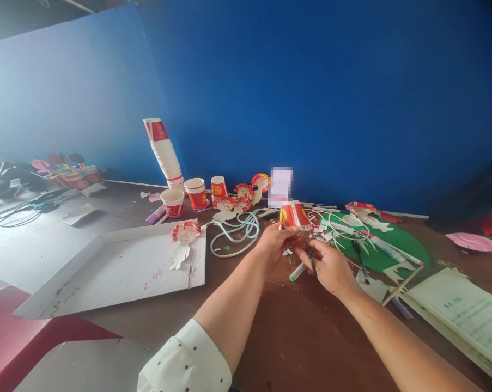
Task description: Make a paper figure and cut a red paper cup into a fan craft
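Note:
My left hand (277, 239) is closed round a red and white paper cup (293, 215), held just above the brown table (303, 337). My right hand (330, 267) grips black scissors (309, 255) whose blades point up at the cup's lower edge. Small white paper scraps (325, 233) lie on the table under and behind the cup. A marker with a green cap (297, 272) lies on the table just below my hands.
A leaning stack of paper cups (164, 152) and three single red cups (196, 193) stand at the blue wall. Finished cup figures (241, 198), a white cable (237, 228), a flat cardboard sheet (123, 267), a green paper disc (396, 245) and a booklet (462, 310) surround my hands.

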`<state>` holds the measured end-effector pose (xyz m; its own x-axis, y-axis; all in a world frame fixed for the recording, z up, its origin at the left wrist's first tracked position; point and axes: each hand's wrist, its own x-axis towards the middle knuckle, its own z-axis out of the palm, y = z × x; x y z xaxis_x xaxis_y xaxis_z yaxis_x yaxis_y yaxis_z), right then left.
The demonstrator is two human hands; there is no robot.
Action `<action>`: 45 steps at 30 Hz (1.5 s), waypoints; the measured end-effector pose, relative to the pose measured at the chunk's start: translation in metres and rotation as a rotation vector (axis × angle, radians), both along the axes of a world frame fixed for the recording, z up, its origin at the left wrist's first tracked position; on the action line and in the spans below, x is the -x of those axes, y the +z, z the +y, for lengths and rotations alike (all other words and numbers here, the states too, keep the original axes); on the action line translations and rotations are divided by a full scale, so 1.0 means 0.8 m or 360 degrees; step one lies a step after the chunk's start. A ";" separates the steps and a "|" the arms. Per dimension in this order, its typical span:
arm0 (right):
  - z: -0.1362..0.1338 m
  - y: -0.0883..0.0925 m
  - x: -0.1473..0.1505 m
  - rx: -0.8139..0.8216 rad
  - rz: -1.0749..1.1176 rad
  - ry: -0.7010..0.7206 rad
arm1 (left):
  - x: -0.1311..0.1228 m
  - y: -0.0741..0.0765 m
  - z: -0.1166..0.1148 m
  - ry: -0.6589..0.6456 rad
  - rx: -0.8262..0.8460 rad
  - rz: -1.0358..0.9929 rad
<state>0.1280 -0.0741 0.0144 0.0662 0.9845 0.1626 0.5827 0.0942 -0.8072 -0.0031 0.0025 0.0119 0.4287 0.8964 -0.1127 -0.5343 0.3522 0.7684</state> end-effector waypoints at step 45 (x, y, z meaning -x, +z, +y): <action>-0.001 0.015 -0.002 -0.0159 0.0023 -0.0006 | 0.001 0.001 -0.010 -0.0318 -0.0007 0.0004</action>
